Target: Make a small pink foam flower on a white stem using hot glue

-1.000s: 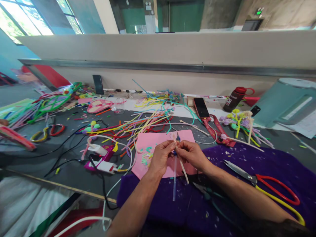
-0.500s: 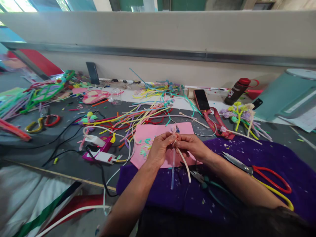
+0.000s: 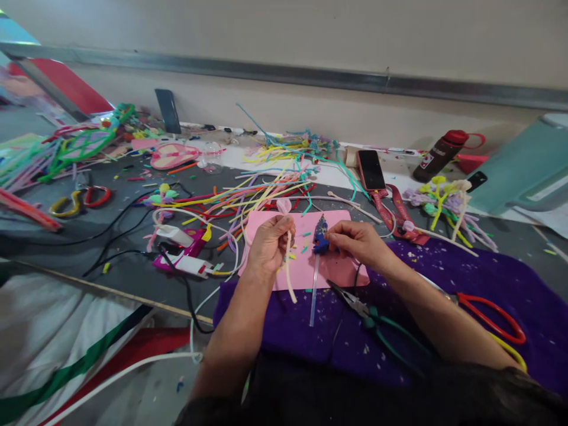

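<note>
Closed around a cream fuzzy stem (image 3: 290,269), my left hand (image 3: 271,241) holds it over the left part of a pink sheet (image 3: 341,222). A pale pink bud (image 3: 284,205) tops the stem, above the fingertips. My right hand (image 3: 357,239) has its fingers pressed on the blue body of a small glue gun (image 3: 320,244), whose dark, speckled tip points away from me. A clear glue stick (image 3: 314,296) sticks out of its near end. Small green and yellow bits lie on the sheet between my hands.
Pliers (image 3: 370,316) and red-and-yellow scissors (image 3: 492,316) lie on purple cloth (image 3: 444,266). Behind are loose colored stems (image 3: 261,195), a phone (image 3: 371,170) and a dark bottle (image 3: 439,157). A power strip (image 3: 184,254) with cables sits left.
My hands have moved apart. The left one has carried the budded stem leftward; the right one has let go of it and taken hold of the glue gun. The view has tilted down.
</note>
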